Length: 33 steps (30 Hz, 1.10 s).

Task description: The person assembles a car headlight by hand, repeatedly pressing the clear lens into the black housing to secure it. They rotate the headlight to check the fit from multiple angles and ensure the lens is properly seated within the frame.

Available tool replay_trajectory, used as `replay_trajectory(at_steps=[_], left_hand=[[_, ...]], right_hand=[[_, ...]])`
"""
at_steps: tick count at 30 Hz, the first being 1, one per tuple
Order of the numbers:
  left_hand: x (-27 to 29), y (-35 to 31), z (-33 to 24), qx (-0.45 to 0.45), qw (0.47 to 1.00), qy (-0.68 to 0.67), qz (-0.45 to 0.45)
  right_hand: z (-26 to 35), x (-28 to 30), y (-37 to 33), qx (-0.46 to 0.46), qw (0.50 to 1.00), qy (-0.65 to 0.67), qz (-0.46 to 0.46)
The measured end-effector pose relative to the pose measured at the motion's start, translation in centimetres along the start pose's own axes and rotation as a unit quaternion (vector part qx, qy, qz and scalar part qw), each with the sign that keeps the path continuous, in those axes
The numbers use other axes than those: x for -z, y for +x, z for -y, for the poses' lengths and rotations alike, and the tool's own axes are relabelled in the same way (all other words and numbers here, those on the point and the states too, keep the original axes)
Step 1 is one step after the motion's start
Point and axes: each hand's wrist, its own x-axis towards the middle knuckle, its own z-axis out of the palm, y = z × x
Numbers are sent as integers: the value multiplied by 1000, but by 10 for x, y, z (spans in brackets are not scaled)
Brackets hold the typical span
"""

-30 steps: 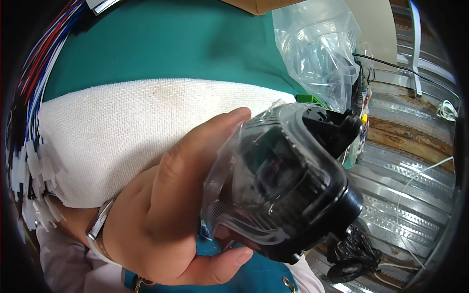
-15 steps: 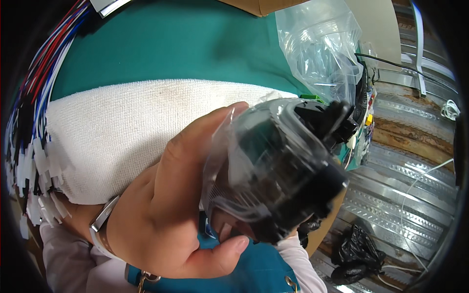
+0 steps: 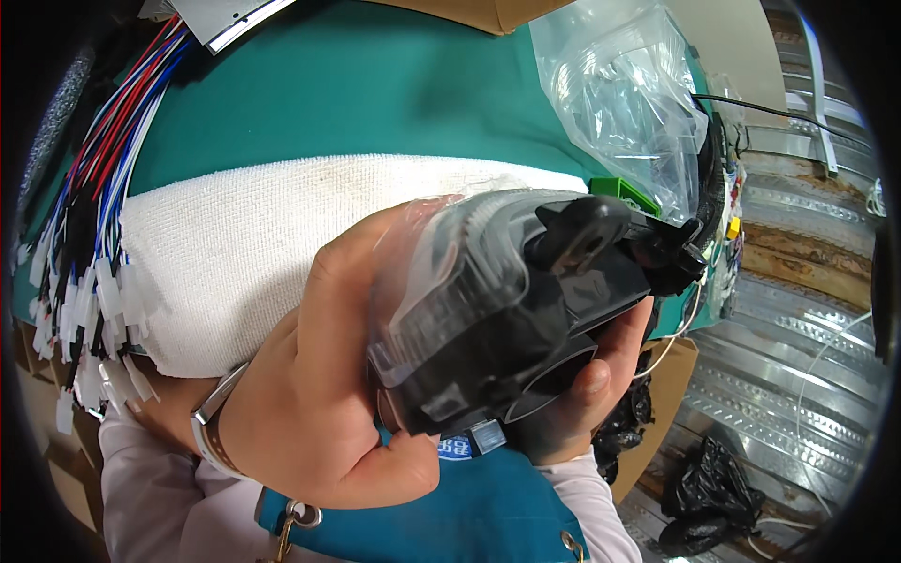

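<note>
A black plastic housing with a clear, curved cover (image 3: pixel 479 328) is raised above the cloth, close to me. My left hand (image 3: pixel 328 394) is closed around its clear side, with the thumb below and the fingers over the far edge. My right hand (image 3: pixel 605 371) grips the black side from the right; part of it is hidden behind the housing. Black lugs stick out at its upper right, and a round opening shows on its near side. Under my hands lies a white towel (image 3: pixel 235 225) on the green work surface (image 3: pixel 328 84).
Bundled wires with white connectors (image 3: pixel 103 281) hang at the left. Clear plastic bags (image 3: pixel 619 103) lie at the far right beside a green block (image 3: pixel 624 194). Cardboard (image 3: pixel 460 11) sits at the back. A black bag (image 3: pixel 709 493) is on the ribbed metal floor (image 3: pixel 751 375).
The housing has turned, so its black back and round opening show more. It has moved slightly left. My right hand, mostly hidden before, now shows at its right side.
</note>
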Motion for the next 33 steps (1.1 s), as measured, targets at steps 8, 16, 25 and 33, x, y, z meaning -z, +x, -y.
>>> replay_trajectory(at_steps=[8,16,25,33], left_hand=[[2,-5,3,41,999,32,-6],[7,-8,1,9,990,139,18],[-7,15,-6,-45,999,6,-7],[-20,15,-13,-4,990,-72,-125]], right_hand=[[1,5,3,3,999,19,45],[1,5,5,42,995,33,85],[1,7,11,77,988,26,130],[-4,5,10,143,982,-42,115]])
